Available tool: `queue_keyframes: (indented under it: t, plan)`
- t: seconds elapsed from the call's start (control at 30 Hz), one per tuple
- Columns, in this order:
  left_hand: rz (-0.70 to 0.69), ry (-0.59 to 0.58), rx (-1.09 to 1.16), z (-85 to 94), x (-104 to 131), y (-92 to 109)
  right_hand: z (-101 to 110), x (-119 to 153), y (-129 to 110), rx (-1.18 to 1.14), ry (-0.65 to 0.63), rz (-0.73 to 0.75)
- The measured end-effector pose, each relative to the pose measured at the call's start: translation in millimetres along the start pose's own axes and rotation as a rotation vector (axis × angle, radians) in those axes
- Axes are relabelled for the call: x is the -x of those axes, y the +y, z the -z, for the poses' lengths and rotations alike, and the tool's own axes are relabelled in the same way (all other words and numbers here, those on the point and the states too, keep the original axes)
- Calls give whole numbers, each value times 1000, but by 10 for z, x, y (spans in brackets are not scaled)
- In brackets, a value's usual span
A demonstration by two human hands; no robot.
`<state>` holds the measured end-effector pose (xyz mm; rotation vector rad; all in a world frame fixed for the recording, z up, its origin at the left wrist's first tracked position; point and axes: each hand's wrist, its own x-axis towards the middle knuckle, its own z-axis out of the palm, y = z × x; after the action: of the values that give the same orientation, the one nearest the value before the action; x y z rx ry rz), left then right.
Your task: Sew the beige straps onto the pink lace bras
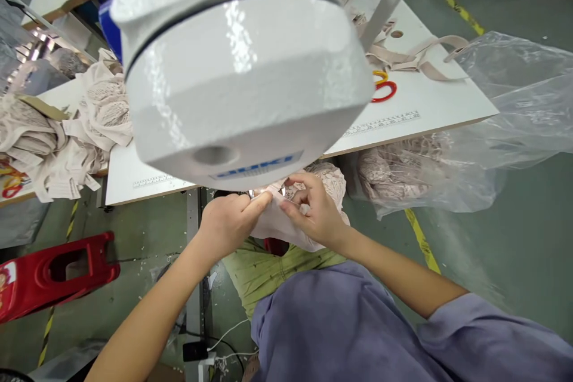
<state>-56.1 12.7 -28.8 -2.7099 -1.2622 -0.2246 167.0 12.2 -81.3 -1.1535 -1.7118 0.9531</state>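
Observation:
Pale pink lace fabric (pixel 333 182) hangs over my lap, just below the head of a white sewing machine (pixel 250 77). My left hand (pixel 230 218) is closed, its thumb pressing the fabric's edge close under the machine. Across from it, my right hand (pixel 316 209) pinches the same edge between thumb and fingers. A small shiny metal part shows between the two hands, partly covered by them. The machine head hides the needle area from this angle.
Piles of beige garments (pixel 96 107) lie at the left. Red-and-yellow scissors (pixel 385 88) and beige straps (pixel 421 57) rest on the white table (pixel 447 98). A clear plastic bag (pixel 447 173) with lace pieces hangs at the right. A red stool (pixel 58 271) stands lower left.

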Motion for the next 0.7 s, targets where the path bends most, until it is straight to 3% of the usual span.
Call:
queue_keyframes:
  t: [0.1, 0.27, 0.4, 0.7]
  plan:
    - [72, 27, -75, 50, 6, 225, 66, -47, -30, 95, -34, 26]
    - [194, 49, -137, 82, -44, 472, 257, -343, -130, 199, -116, 40]
    - [256, 94, -120, 73, -114, 514, 316, -564, -185, 163, -229, -7]
    - [322, 160, -93, 76, -169, 515, 360, -817, -203, -5, -324, 7]
